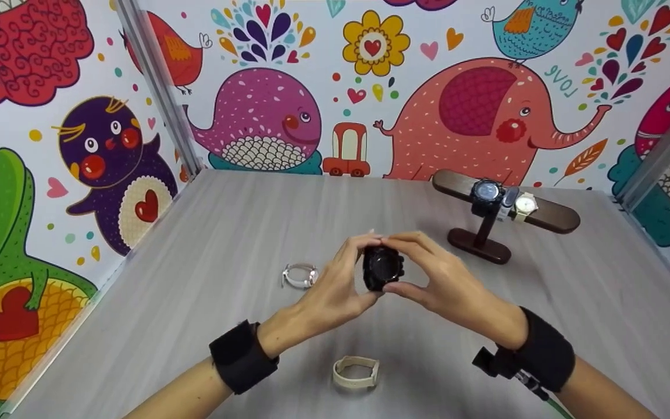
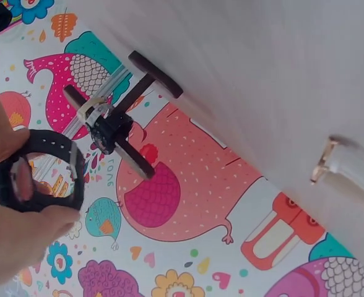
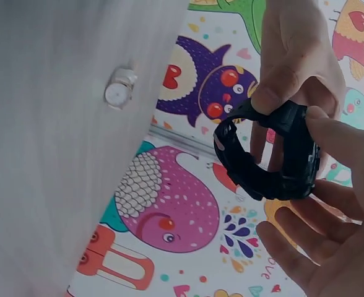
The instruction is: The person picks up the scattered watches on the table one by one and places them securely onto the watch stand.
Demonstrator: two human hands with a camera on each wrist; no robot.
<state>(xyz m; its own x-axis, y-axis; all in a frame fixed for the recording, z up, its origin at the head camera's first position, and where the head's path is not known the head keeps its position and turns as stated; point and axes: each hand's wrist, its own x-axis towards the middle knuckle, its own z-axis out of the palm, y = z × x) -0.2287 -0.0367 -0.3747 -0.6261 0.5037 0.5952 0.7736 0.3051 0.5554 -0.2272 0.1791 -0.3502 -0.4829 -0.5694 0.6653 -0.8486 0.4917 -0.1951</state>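
A staged recording booth: grey table (image 1: 207, 244) boxed in by cartoon-animal panels (image 1: 457, 110).

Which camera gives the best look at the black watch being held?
Right wrist: the black watch fills the frame, its strap loop clear between both hands' fingers. Head view shows it small, partly covered. Left wrist view shows only its strap loop at the edge.

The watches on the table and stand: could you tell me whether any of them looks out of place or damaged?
No damage shows. Two watches lie loose on the table, the white watch and the beige watch, while the others sit on the stand. Both hands hold the black watch.
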